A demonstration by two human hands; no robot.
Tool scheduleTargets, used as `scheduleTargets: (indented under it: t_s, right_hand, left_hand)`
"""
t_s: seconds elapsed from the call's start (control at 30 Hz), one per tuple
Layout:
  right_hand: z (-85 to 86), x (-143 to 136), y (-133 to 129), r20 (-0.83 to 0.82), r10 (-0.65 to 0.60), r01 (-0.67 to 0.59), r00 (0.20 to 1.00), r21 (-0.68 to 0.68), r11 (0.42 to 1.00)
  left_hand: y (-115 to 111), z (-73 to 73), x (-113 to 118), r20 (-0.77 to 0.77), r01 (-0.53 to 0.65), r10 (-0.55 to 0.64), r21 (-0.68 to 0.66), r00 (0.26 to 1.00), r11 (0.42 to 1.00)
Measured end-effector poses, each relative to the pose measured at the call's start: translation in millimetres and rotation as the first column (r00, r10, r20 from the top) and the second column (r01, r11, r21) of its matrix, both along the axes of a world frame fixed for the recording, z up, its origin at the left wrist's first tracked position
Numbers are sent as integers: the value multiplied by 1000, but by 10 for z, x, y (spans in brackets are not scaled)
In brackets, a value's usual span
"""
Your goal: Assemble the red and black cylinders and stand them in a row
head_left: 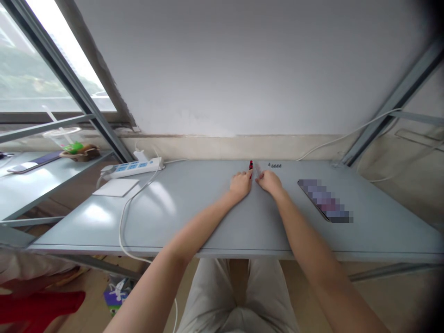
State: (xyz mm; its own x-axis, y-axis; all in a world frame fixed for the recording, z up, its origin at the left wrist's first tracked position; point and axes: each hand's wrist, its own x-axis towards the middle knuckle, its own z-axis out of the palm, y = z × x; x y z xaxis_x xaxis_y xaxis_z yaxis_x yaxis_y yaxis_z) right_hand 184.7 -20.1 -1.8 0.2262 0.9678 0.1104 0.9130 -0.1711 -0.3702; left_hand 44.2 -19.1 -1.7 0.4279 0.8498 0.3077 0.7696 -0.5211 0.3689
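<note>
My left hand (240, 184) rests low over the grey desk, its fingers closed at a small upright red and black object (251, 164). I cannot make out what kind of thing that is. Just right of it, my right hand (271, 181) pinches a small, clear, thin piece that looks like plastic (257, 170); its outline is blurred. Behind the right hand, several tiny dark pieces (276, 165) lie in a short row on the desk, too small to name.
A phone (324, 200) lies on the desk (215, 236) at right. To the left are a white power strip (135, 167), a white flat square (115, 188) and a trailing cable (122, 222). A side desk holds a clear cup (64, 135). Metal posts flank the desk, with a wall behind.
</note>
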Motion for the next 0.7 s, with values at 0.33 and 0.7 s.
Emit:
scheduleTargets:
  t_s: [0.33,0.7]
  right_hand:
    - [-1,-4,0,-6,-23,23,1000,11,1000]
    - [151,-112,-81,94,5,0,996,-55,998]
  left_hand:
    - [150,-30,-205,277,-29,38,-34,960,999]
    - [144,-61,-315,517,-109,223,-241,826,964]
